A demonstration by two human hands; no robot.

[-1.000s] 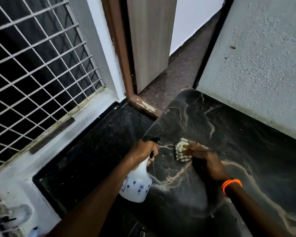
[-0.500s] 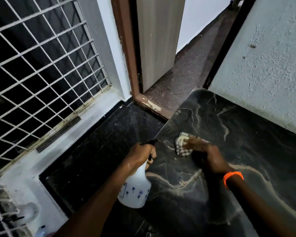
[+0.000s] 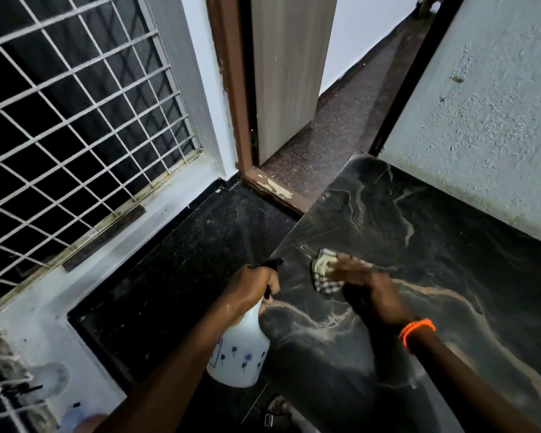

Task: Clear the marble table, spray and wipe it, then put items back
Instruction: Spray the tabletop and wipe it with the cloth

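Left hand curled round the neck of a white spray bottle, hanging just off the marble tabletop left edge. Right hand, fingers flat, pressing a checked cloth near that edge. Bare marble stretching right and far toward the rough wall.

Most of the desk top was open dark marble, so plenty of room to sweep toward the far end and the right. Only things on it were the right hand pressing a checked cloth near the left edge. The rough wall boxed in the back edge. The left hand gripped a spray bottle just off the left edge, over the floor.
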